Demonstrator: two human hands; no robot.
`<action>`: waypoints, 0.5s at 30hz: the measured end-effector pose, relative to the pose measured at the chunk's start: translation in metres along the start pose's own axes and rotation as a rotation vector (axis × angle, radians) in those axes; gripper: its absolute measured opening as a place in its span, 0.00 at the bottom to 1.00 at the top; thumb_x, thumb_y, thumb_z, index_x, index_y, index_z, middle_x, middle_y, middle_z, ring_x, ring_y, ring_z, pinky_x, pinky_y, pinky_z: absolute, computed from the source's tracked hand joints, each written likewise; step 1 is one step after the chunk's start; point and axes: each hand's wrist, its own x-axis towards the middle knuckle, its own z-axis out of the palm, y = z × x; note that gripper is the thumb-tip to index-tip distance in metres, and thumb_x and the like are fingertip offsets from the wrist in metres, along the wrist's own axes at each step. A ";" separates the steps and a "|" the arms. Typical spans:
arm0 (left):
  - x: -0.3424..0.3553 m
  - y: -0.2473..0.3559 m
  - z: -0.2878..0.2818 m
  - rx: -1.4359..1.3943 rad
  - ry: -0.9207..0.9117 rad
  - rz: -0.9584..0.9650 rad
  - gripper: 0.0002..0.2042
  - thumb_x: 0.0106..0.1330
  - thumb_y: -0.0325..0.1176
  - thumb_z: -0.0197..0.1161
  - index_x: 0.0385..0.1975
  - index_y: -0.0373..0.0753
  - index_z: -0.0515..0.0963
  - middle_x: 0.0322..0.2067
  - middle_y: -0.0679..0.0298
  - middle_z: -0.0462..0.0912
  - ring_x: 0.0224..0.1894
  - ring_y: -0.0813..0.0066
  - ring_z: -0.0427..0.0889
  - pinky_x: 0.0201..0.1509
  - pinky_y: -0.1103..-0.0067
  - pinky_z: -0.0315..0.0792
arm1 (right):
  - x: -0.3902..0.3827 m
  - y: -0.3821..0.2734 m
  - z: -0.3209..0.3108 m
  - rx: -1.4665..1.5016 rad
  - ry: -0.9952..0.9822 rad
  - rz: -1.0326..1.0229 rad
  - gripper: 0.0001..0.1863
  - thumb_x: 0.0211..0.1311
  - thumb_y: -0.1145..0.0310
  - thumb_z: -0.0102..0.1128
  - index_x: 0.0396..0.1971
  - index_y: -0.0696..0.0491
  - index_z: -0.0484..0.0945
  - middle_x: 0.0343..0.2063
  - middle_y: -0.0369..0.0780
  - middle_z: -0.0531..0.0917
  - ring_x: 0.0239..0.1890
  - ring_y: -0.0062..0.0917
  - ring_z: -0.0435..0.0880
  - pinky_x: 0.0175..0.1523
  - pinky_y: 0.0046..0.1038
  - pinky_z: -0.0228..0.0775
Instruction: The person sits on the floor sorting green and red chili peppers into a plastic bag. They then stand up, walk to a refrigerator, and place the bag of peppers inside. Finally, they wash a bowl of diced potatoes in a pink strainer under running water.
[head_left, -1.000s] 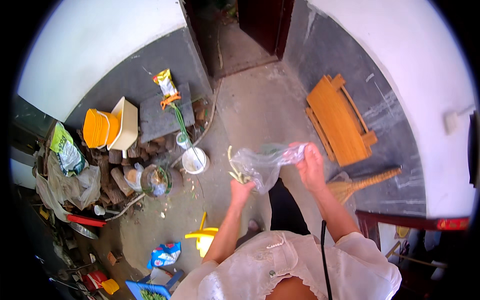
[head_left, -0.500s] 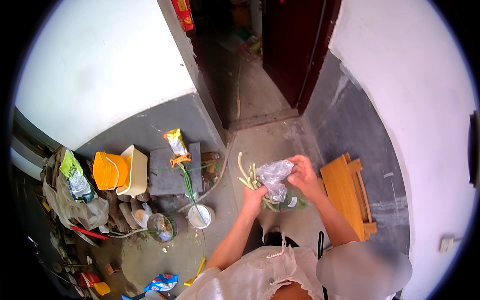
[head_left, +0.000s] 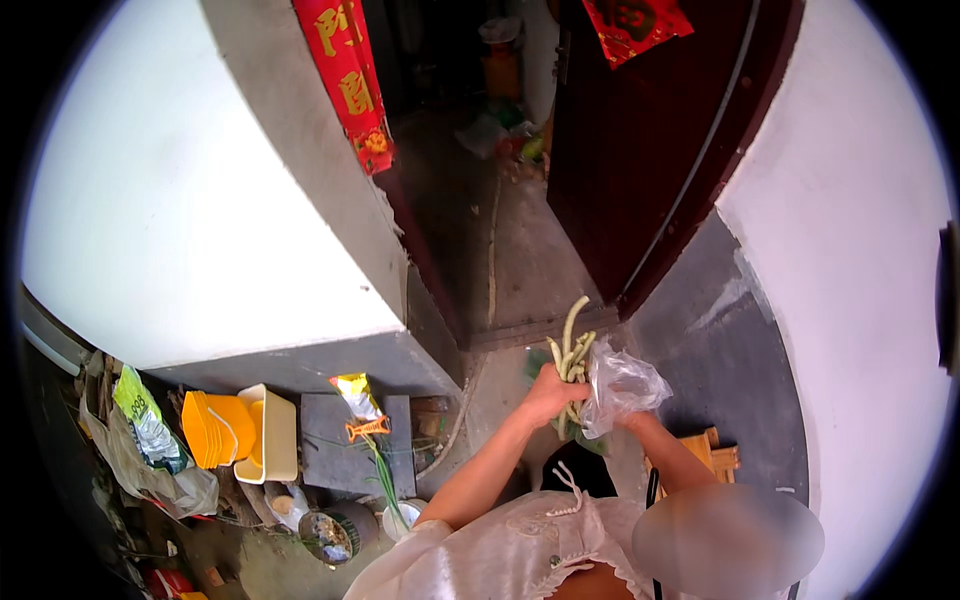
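Observation:
My left hand grips a bundle of long, pale green beans, their curved ends poking up above my fingers. A crumpled clear plastic bag lies against the beans on their right. My right hand is at the bottom of that bag, its fingers hidden by the plastic. Dark green leaves show behind and below the beans.
Ahead, a dark red door stands open beside a doorway with a low sill. To the left are yellow buckets, a grey slab and containers. A wooden folded item leans at the right.
The view has swung up toward the doorway, and I am nearer it. The bag, stretched out a second ago, is now bunched beside the beans. Both hands have shifted right from half a second ago.

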 end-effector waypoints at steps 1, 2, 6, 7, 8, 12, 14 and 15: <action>0.022 0.004 -0.009 -0.092 0.063 -0.011 0.11 0.48 0.22 0.62 0.33 0.31 0.76 0.25 0.67 0.77 0.26 0.77 0.75 0.32 0.80 0.71 | 0.022 0.003 -0.001 0.047 0.024 0.015 0.33 0.53 0.53 0.62 0.57 0.54 0.67 0.55 0.45 0.71 0.59 0.34 0.67 0.61 0.32 0.59; 0.044 0.007 -0.017 -0.185 0.127 -0.021 0.10 0.49 0.23 0.62 0.32 0.32 0.76 0.26 0.66 0.77 0.27 0.77 0.75 0.32 0.80 0.71 | 0.044 0.008 -0.001 0.088 0.043 0.033 0.33 0.54 0.53 0.61 0.57 0.54 0.67 0.55 0.45 0.71 0.59 0.34 0.67 0.61 0.32 0.59; 0.129 0.028 -0.060 -0.458 0.240 0.014 0.09 0.52 0.22 0.62 0.33 0.33 0.74 0.30 0.58 0.81 0.28 0.72 0.79 0.33 0.76 0.74 | 0.140 0.036 -0.014 0.238 0.108 0.111 0.30 0.56 0.52 0.59 0.56 0.54 0.69 0.53 0.46 0.72 0.58 0.34 0.68 0.61 0.32 0.58; 0.150 0.037 -0.068 -0.495 0.257 0.023 0.10 0.52 0.23 0.62 0.34 0.33 0.74 0.31 0.57 0.81 0.29 0.71 0.79 0.34 0.76 0.74 | 0.165 0.041 -0.024 0.268 0.131 0.139 0.30 0.57 0.52 0.58 0.56 0.54 0.70 0.53 0.46 0.73 0.58 0.33 0.68 0.61 0.32 0.58; 0.176 0.040 -0.076 -0.473 0.290 0.052 0.09 0.52 0.22 0.61 0.33 0.33 0.73 0.33 0.54 0.82 0.29 0.70 0.79 0.34 0.75 0.74 | 0.190 0.047 -0.036 0.303 0.160 0.167 0.29 0.58 0.52 0.58 0.56 0.54 0.70 0.53 0.46 0.73 0.58 0.33 0.68 0.61 0.32 0.58; 0.264 0.064 -0.108 -0.355 0.239 0.022 0.09 0.52 0.23 0.62 0.33 0.33 0.72 0.37 0.52 0.82 0.29 0.71 0.79 0.35 0.76 0.75 | 0.303 0.011 -0.075 0.618 0.137 0.145 0.18 0.64 0.58 0.51 0.44 0.57 0.74 0.36 0.42 0.78 0.37 0.27 0.75 0.45 0.28 0.65; 0.307 0.088 -0.107 -0.157 0.109 0.048 0.09 0.52 0.23 0.62 0.32 0.33 0.72 0.37 0.52 0.82 0.30 0.73 0.80 0.36 0.77 0.75 | 0.360 0.022 -0.089 0.654 0.083 0.115 0.13 0.63 0.61 0.52 0.38 0.56 0.73 0.23 0.36 0.76 0.24 0.22 0.71 0.35 0.25 0.62; 0.327 0.097 -0.105 -0.066 0.042 0.055 0.09 0.51 0.23 0.61 0.32 0.33 0.72 0.37 0.53 0.82 0.31 0.74 0.80 0.36 0.77 0.75 | 0.386 0.018 -0.096 0.675 0.098 0.139 0.14 0.64 0.60 0.51 0.36 0.56 0.73 0.23 0.36 0.75 0.25 0.22 0.72 0.35 0.26 0.63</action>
